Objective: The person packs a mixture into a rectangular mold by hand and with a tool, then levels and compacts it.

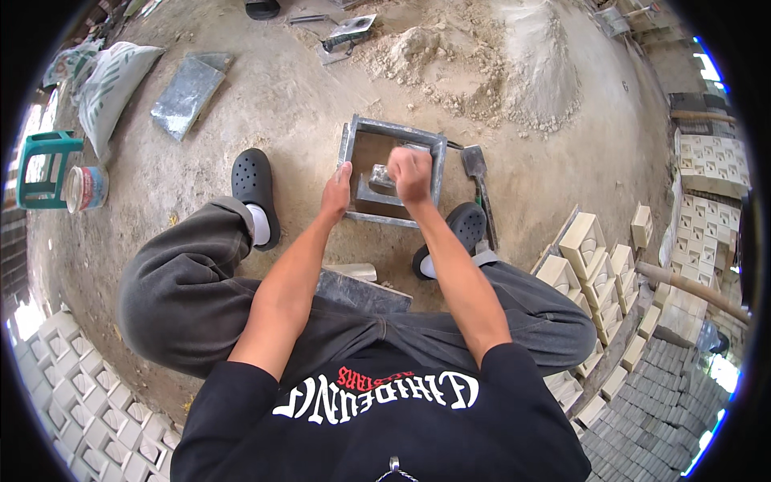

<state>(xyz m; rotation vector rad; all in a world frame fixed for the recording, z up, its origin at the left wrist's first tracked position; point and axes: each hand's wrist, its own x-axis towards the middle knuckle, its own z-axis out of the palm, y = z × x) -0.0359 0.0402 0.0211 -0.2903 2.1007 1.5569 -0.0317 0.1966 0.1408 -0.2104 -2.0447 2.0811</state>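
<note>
A square grey metal mold frame (pixel 393 126) lies on the ground between my feet, with grey metal pieces inside it. My left hand (pixel 337 193) grips its left wall, fingers along the outer edge. My right hand (pixel 411 174) is closed in a fist over the right part of the frame. What the fist holds is hidden. Just left of the fist, inside the frame, shows a small metal block (pixel 382 178). An L-shaped metal piece (pixel 377 196) lies below that block, within the frame.
A small shovel (pixel 475 163) lies right of the frame. Beyond are heaps of sand and pale powder (pixel 530 72). Flat metal plates (pixel 189 95), a sack (pixel 120 80), a bucket (pixel 87 189) and a green stool (pixel 48 169) stand left. Cast blocks (pixel 590 249) are stacked right.
</note>
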